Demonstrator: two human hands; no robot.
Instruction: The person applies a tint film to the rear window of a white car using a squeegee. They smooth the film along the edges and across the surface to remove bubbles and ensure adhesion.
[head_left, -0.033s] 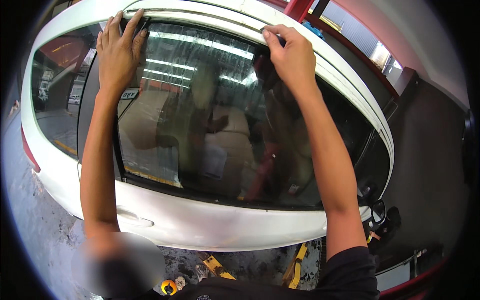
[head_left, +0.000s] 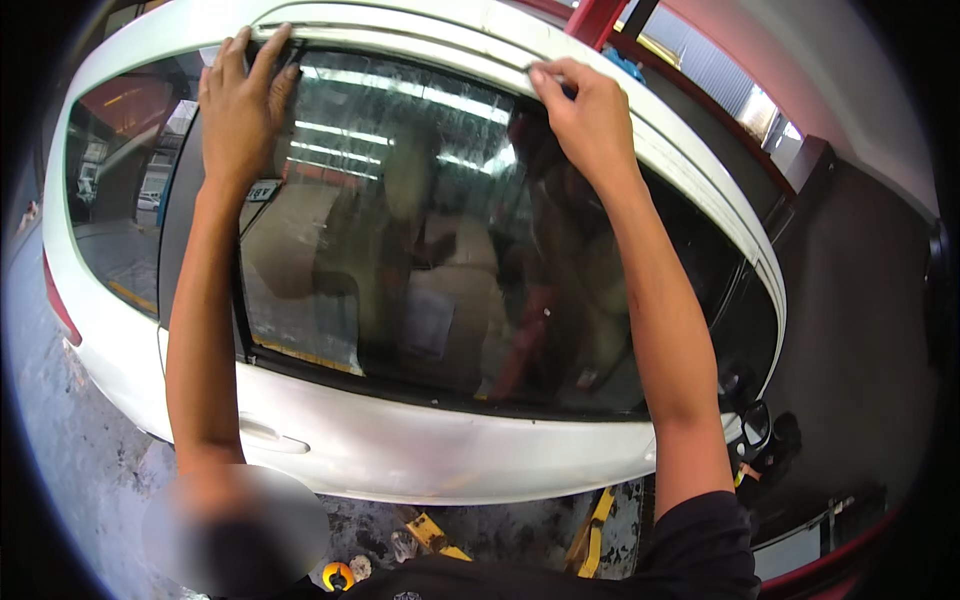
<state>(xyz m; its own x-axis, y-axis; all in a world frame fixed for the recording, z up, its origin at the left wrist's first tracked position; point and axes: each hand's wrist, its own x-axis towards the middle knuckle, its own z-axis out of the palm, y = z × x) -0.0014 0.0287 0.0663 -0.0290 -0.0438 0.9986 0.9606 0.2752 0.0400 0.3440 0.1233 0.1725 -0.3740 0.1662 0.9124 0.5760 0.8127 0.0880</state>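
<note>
Small shift since the earlier frame: car and both hands sit a touch lower and right; your grip spots look nearly the same. Your left hand [head_left: 238,120]: fingers spread, tips up at the white strip [head_left: 420,46] along the top of the side window [head_left: 330,225]. That strip spans between your hands on the white car [head_left: 500,455]. Your right hand [head_left: 592,115]: thumb and index nearly together at the strip; can't tell what's pinched. Step looks like handling the strip's edge; next move likely calls for light, even pressure at both ends.
</note>
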